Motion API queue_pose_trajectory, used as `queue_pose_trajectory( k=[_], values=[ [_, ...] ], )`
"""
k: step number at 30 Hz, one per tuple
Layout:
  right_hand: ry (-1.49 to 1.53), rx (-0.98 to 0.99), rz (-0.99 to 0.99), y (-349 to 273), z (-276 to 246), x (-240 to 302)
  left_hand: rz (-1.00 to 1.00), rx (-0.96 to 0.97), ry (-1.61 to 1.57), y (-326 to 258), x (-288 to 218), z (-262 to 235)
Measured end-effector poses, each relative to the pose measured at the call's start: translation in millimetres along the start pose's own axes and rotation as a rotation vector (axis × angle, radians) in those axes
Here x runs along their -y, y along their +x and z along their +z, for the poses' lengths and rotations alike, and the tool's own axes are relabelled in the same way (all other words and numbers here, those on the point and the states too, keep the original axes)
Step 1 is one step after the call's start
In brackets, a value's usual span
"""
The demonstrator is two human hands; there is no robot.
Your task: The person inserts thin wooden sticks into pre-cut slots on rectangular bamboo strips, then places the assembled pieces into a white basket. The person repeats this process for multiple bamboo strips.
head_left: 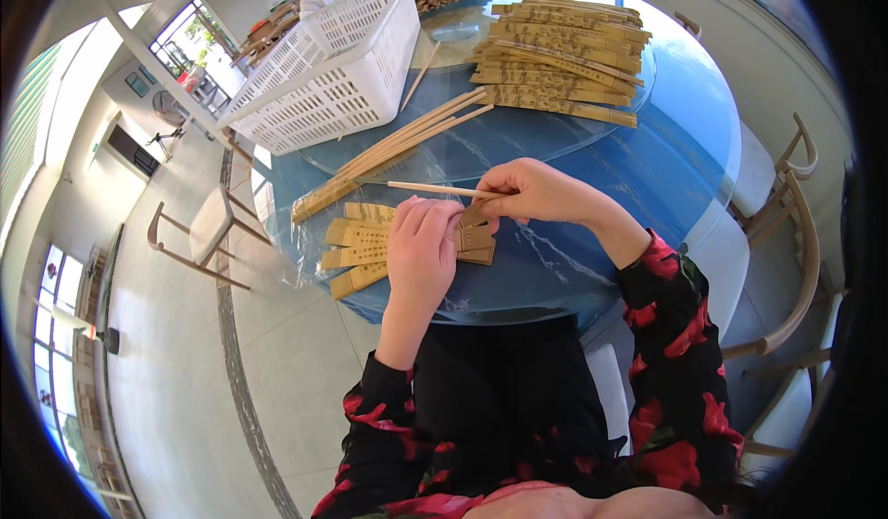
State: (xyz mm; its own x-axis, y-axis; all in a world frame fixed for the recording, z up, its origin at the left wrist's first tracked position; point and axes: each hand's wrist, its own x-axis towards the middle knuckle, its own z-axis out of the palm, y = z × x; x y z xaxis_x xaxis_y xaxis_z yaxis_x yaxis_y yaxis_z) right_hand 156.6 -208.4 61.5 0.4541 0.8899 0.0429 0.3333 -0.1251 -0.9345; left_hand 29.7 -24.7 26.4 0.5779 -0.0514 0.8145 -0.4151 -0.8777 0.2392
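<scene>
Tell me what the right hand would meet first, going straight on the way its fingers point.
The right hand would probably meet the left hand, close by on its left; the brown flap seems to be at its fingertips. Depth is unclear.

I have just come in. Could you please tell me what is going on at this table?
A person sits at a blue table. The right hand holds a pale stick, which points left, its other end hidden by the fingers. The left hand lies over some fanned printed strips. Beyond the hands are more sticks, a white basket and, to the right, a heap of similar strips.
</scene>
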Motion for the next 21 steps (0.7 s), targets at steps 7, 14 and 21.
queue_pose_trajectory(
  k=[7,14,21],
  values=[
    [-0.01,0.041,0.017,-5.1,-1.3,3.5,-0.019,0.011,-0.027,1.0,-4.0,-1.2],
    [-0.184,-0.029,-0.045,-1.1,3.5,-3.9,-0.024,0.037,-0.055,3.0,-7.2,-1.9],
    [-0.016,0.069,0.015,-4.0,-0.8,2.6,-0.047,0.04,-0.039,-0.3,-3.2,-0.9]
  ],
)
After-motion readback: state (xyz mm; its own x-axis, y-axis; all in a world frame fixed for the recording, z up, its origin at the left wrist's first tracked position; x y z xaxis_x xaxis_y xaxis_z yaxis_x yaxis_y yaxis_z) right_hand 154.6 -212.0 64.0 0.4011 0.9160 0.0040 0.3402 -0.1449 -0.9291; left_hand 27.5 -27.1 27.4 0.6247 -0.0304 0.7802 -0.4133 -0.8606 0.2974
